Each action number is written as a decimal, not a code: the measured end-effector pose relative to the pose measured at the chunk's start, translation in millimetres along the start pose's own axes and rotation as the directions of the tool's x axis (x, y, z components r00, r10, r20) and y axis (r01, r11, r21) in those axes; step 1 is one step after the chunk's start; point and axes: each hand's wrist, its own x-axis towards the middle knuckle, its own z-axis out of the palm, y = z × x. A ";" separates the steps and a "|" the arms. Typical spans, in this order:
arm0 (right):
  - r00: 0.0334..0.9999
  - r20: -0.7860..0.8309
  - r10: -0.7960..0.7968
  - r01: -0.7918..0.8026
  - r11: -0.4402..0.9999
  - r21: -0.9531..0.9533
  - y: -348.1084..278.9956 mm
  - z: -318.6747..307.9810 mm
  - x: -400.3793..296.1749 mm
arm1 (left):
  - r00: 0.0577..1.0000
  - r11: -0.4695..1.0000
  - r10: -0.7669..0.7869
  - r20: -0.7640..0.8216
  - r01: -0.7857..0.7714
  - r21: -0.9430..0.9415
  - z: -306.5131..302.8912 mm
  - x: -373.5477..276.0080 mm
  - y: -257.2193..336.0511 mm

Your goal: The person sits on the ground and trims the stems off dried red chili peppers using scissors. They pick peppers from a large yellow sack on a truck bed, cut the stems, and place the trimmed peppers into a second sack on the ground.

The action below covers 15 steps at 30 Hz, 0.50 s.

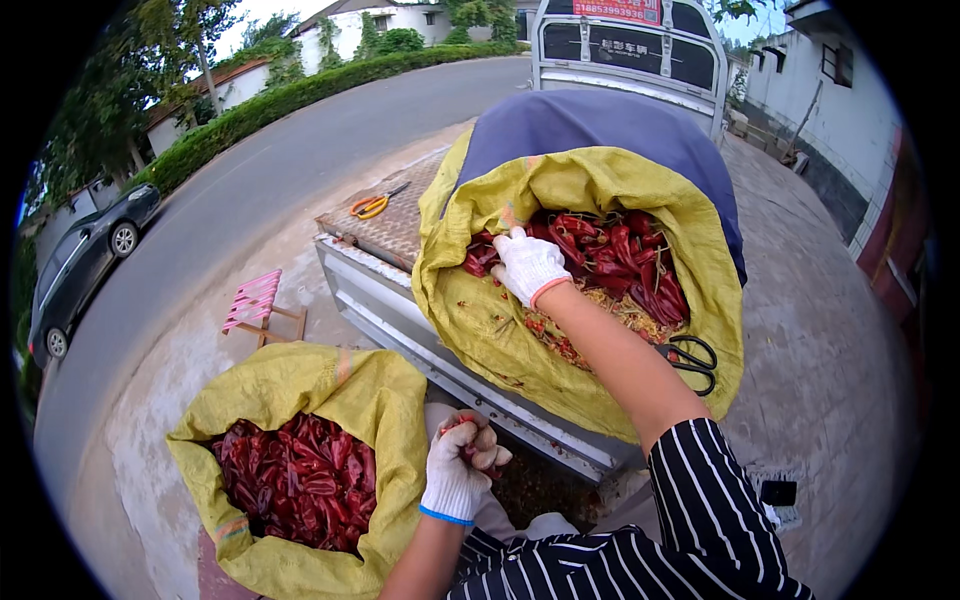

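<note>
My left hand (460, 465), in a white knit glove with a blue cuff, is closed around red chili peppers (472, 450), mostly hidden by the fingers. Beside it stands a yellow woven sack (390, 420) filled with dark red dried chilies (300, 480). My right hand (529, 264), gloved in white with an orange cuff, reaches into a larger yellow woven sack (480, 345) lying open on the truck bed. Its fingers are spread at the left edge of the chilies (615, 255) there, with nothing visibly gripped. Loose stems and seeds (555, 337) lie below that hand.
Black-handled scissors (694, 360) rest on the large sack's near right edge. Orange-handled snips (375, 204) lie on the rusty truck bed (397, 180). A pink-strapped folding stool (259, 304) stands left of the truck. A dark car (90, 262) is on the road.
</note>
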 end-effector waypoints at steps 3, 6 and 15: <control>0.997 0.044 0.059 -0.056 0.997 -0.058 -1.9 20.0 12.8 | 0.998 1.000 0.011 -0.068 -0.012 -0.011 6.8 -3.9 1.2; 0.998 0.013 0.058 -0.058 0.998 0.025 5.6 25.6 11.8 | 0.994 1.000 0.003 -0.108 -0.002 0.016 6.4 -2.5 -1.7; 0.975 -0.168 0.144 -0.006 0.776 0.631 66.4 -31.4 -39.5 | 0.998 0.998 -0.049 -0.046 0.051 0.030 10.3 13.2 -14.4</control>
